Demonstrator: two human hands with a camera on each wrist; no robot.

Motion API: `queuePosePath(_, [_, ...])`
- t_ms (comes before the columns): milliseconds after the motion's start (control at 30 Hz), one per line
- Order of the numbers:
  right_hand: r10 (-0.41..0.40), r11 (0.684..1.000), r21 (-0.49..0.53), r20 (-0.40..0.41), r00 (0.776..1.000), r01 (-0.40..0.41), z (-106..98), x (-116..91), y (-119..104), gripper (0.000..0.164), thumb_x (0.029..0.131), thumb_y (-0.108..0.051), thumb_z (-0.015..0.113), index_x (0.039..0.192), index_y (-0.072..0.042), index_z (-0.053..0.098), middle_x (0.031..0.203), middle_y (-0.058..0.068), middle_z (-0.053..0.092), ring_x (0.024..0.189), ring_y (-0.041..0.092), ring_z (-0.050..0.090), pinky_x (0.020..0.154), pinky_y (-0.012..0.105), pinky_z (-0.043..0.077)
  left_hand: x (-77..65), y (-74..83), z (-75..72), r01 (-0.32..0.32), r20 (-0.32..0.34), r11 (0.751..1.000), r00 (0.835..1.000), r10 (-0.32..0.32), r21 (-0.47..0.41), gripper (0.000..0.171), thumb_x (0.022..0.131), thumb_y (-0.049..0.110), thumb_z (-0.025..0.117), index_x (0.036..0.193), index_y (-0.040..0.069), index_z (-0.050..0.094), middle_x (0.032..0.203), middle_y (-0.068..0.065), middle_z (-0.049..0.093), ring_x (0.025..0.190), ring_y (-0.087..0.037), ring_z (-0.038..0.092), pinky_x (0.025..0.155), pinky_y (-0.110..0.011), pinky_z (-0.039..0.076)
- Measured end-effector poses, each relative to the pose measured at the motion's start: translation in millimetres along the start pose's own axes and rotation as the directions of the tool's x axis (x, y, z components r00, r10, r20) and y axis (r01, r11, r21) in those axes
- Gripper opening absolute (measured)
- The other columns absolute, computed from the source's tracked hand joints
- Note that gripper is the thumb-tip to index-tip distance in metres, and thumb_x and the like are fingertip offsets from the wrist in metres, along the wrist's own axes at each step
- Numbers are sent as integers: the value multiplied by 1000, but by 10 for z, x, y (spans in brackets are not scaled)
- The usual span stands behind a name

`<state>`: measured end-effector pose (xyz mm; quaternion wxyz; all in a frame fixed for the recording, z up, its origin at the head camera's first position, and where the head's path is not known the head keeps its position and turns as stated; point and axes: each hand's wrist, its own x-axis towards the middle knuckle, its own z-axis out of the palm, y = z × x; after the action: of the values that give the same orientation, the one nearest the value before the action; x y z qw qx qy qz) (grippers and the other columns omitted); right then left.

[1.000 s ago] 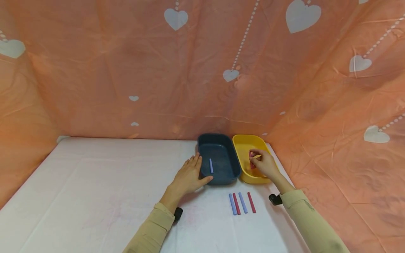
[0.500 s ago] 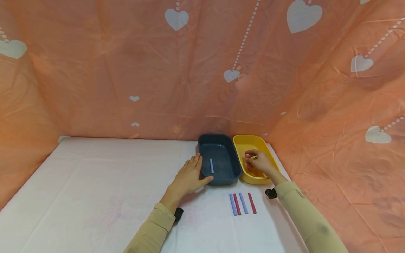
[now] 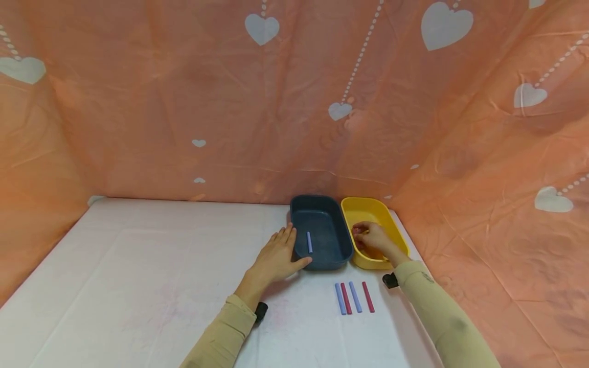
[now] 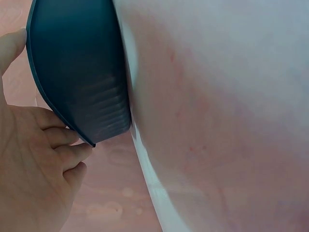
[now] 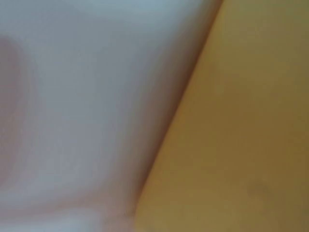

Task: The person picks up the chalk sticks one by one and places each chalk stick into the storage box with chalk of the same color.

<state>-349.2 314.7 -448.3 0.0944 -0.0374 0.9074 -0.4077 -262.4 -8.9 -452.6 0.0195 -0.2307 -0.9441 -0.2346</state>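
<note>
My left hand [image 3: 275, 256] rests against the left edge of the dark blue tray [image 3: 324, 265], fingers extended; the left wrist view shows its fingertips at the rim. One blue chalk stick [image 3: 310, 242] lies inside this tray. Low inside the yellow tray [image 3: 392, 225], my right hand [image 3: 375, 239] pinches a red chalk stick [image 3: 356, 231], mostly hidden by the fingers. In the right wrist view only the blurred yellow tray wall [image 5: 241, 130] and white cloth show, no fingers.
In front of the trays, two blue chalk sticks [image 3: 340, 298] and two red chalk sticks [image 3: 368, 297] lie on the white tablecloth [image 3: 161, 276]. An orange curtain [image 3: 221, 102] with white hearts hangs behind and at both sides.
My right hand has moved left and lower within the yellow tray with the red chalk, which is now more hidden. The left hand keeps its place at the blue tray.
</note>
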Motion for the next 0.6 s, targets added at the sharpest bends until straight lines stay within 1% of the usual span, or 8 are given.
queuePosePath(67, [11, 1000, -16, -5, 1000, -11, 15, 5, 5, 33, 100, 1, 62, 131, 11, 59, 108, 22, 66, 76, 21, 64, 70, 25, 57, 4, -2, 9, 1, 4, 1000, 1000, -1, 1, 97, 97, 61, 61, 159, -8, 31, 169, -24, 23, 155, -40, 26, 126, -51, 23])
queuePosePath(300, [-18, 994, -111, -17, 1000, 16, 21, 3, -10, 32, 100, -1, 64, 129, 12, 61, 107, 22, 68, 82, 25, 64, 73, 26, 56, 8, -4, 15, 5, 9, 1000, 1000, -5, -10, 98, 97, 62, 61, 159, -7, 31, 169, -24, 22, 156, -40, 25, 126, -51, 23])
queuePosePath(433, [-18, 992, -129, -14, 1000, 16, 27, 5, -19, 31, 100, -1, 64, 128, 12, 62, 107, 22, 69, 84, 25, 64, 75, 27, 57, 6, 6, -6, 14, 18, 1000, 1000, -14, -2, 99, 97, 63, 60, 160, -6, 29, 170, -22, 20, 156, -38, 24, 127, -50, 21])
queuePosePath(600, [-22, 991, -132, -4, 1000, 21, 37, 11, -18, 31, 100, -1, 63, 128, 12, 62, 107, 22, 69, 82, 24, 65, 74, 27, 57, 3, 1, -5, 13, 13, 1000, 1000, -13, -1, 98, 97, 62, 61, 159, -7, 30, 170, -23, 21, 156, -39, 25, 126, -50, 22])
